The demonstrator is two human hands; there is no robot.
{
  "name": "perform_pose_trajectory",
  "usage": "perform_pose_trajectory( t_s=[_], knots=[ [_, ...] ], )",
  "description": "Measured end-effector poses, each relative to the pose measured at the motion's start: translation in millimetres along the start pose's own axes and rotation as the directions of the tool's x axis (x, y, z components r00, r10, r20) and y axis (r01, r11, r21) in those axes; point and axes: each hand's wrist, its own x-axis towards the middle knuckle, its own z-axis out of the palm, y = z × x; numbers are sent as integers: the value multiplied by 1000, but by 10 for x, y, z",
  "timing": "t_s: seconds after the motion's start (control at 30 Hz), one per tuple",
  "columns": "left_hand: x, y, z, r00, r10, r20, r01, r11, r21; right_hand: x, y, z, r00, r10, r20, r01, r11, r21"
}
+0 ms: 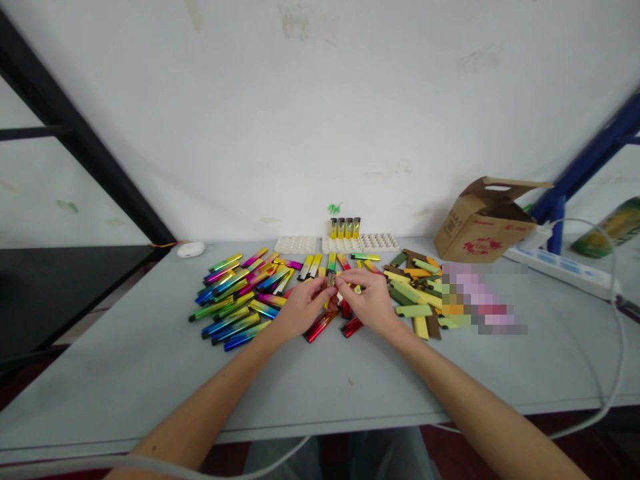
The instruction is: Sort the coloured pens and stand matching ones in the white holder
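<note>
Close together over the middle of the table, my left hand [306,303] and my right hand [369,299] pinch a small lighter [331,281] between their fingertips. Fingers cover most of it. Just below them lie shiny red lighters [320,327]. On my left spreads a pile of metallic blue, green, yellow and pink lighters [240,327]. Matte green, yellow, orange and brown lighters [406,291] are heaped on my right. Behind my hands, several yellow lighters with dark tops [341,228] stand upright in a white tray with holes [345,245].
An open cardboard box [483,230] stands at the back right, beside a white power strip [560,270]. A white cable [620,320] loops over the right edge. A small white case [191,250] lies back left. The wall [320,120] closes off the table's far edge.
</note>
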Motion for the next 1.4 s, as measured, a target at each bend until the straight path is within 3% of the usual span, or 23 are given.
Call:
perform_pose_trajectory(
  t_s=[0.2, 0.4, 0.53, 0.7, 0.9, 1.07, 1.2, 1.4],
  knots=[
    [-6, -57, -10, 999, 31, -17, -28, 990, 137, -14, -6, 11, 1000, -17, -4, 17, 1000, -23],
    [-13, -1, -2, 1000, 28, -10, -27, 996, 85, -14, -21, 2, 1000, -14, -22, 13, 1000, -28],
    [-6, 67, -12, 1000, 0, -7, 0, 999, -42, 24, -35, -20, 1000, -5, 30, 4, 999, 39],
    [36, 90, -66, 987, -74, -143, 35, 965, -258, 91, 41, -89, 996, 88, -9, -88, 996, -25],
    [56, 49, -168, 968, -145, -204, -18, 775, -631, 142, 254, -218, 987, 156, -25, -158, 982, -108],
    [28, 114, -222, 966, -211, -149, 42, 699, -714, 182, 402, -310, 992, 121, 42, -101, 944, -314],
    [27, 117, -228, 970, -210, -120, 68, 714, -697, 186, 490, -323, 992, 70, 101, -24, 917, -398],
    [34, 15, -141, 988, -152, -38, 116, 869, -481, 178, 563, -279, 993, 47, 110, -3, 929, -370]
  ],
)
